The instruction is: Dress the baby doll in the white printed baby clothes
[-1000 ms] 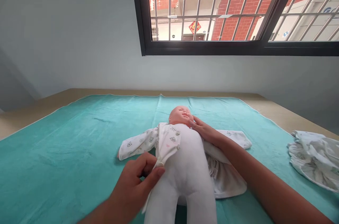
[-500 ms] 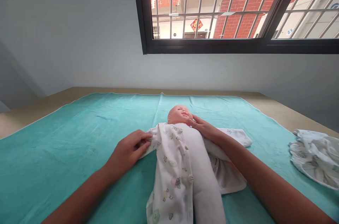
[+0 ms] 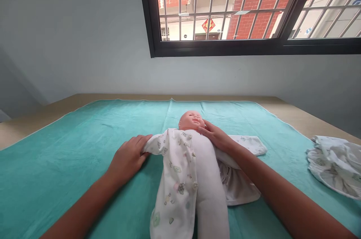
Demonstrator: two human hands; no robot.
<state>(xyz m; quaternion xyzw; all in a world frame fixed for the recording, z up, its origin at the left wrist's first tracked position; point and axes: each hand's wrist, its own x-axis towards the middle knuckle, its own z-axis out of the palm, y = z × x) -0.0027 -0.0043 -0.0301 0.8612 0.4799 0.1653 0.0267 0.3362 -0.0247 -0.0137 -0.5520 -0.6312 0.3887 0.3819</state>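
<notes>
A baby doll (image 3: pixel 208 178) with a white cloth body lies on its back, its head away from me. A white printed baby garment (image 3: pixel 176 178) covers its left-hand side as I see it, with that sleeve over the arm. My left hand (image 3: pixel 131 156) is closed round the end of this sleeve; what lies inside the grip is hidden. My right hand (image 3: pixel 216 135) rests with fingers extended against the doll's neck and shoulder. Beneath my right forearm, the garment's other half is spread out, its second sleeve (image 3: pixel 251 144) flat on the cloth.
A turquoise cloth (image 3: pixel 84 137) covers most of the wooden table (image 3: pixel 290 113). Crumpled white fabric with a frilled edge (image 3: pixel 335 165) lies at the right. Behind the table stand a grey wall and a barred window (image 3: pixel 222 49).
My left hand has slid outward to the sleeve's end, and the sleeve is stretched to the left. The garment's lower part and the doll's body have shifted slightly left. My right hand stays by the neck.
</notes>
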